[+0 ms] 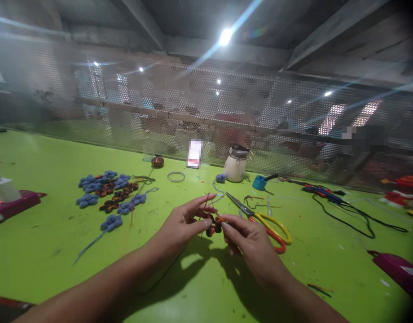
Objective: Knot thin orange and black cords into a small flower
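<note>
Over the middle of the green table, both hands meet at a small black-and-orange crocheted flower. My left hand pinches its left side between thumb and fingers, with dark reddish yarn looped over the raised index finger. My right hand closes its thumb and index finger at the flower's right edge; whether a hook sits in those fingers cannot be made out. Scissors with yellow and orange handles lie just right of the hands, blades pointing away. Finished-looking blue crocheted flowers and black-and-orange flowers lie in a group to the left.
Toward the back are a yarn ball, a ring, a phone-like bright screen, a cream jar and a blue pot. Corded tools lie right. Purple power strips flank the sides. A perforated metal screen stands behind.
</note>
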